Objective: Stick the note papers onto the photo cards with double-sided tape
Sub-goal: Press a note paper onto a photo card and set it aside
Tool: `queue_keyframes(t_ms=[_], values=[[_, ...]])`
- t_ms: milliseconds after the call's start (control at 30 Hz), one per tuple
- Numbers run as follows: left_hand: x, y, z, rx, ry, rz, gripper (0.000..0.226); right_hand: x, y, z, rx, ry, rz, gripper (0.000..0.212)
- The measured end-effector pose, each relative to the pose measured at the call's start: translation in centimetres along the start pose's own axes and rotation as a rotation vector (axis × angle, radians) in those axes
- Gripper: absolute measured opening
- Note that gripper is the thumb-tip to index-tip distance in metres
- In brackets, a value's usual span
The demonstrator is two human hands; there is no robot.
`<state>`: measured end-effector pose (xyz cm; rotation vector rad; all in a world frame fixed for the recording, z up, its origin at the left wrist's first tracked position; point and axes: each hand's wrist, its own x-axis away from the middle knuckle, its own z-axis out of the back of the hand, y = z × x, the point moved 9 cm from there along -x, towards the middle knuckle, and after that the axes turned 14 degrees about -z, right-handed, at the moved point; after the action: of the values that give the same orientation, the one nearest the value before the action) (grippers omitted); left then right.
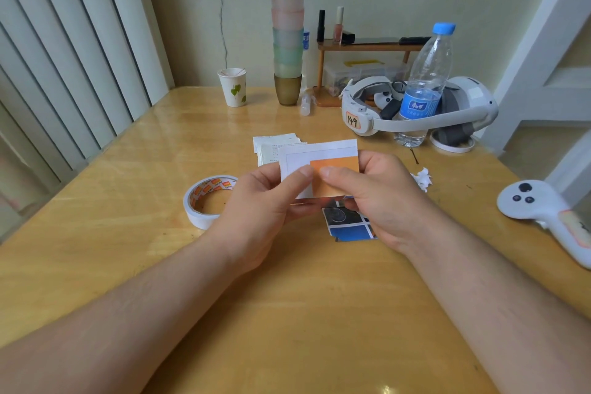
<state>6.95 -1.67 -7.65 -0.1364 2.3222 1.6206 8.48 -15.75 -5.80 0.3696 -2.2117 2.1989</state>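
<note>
Glossy wooden table point(128, 265): pressing a note onto a card above it.
My left hand point(265, 201) and right hand point(371, 198) pinch the thin white photo card point(300, 157), thumbs on its small orange note paper point(335, 176); light, bendy, best held by its edges.

I see a glossy varnished wooden table point(96, 265); a clear plastic water bottle point(428, 73); a matt orange paper note point(332, 176); a white paper tape roll point(198, 214).

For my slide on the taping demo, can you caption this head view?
Both hands, left and right, press an orange note paper onto a white card, tape roll alongside.
</note>
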Motion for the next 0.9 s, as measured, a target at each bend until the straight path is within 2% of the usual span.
queue_keyframes(t_ms=[333, 567, 700, 900], values=[[-0.18, -0.5, 0.5, -0.009, 0.01, 0.001, 0.044, -0.16, 0.05, -0.42, 0.007, -0.058, 0.031, 0.02], [-0.1, -0.37, 0.22, -0.017, -0.005, -0.023, 0.034, -0.19, 0.17, 0.12, 0.077, -0.035, 0.013, 0.014], [-0.1, -0.48, 0.35, -0.097, -0.003, -0.047, 0.019, -0.43, 0.72, 0.07, 0.086, -0.018, -0.035, 0.025], [-0.17, -0.52, 0.85, -0.25, -0.032, -0.058, 0.021, -0.28, 0.12, 0.14, 0.187, -0.008, 0.042, 0.011]])
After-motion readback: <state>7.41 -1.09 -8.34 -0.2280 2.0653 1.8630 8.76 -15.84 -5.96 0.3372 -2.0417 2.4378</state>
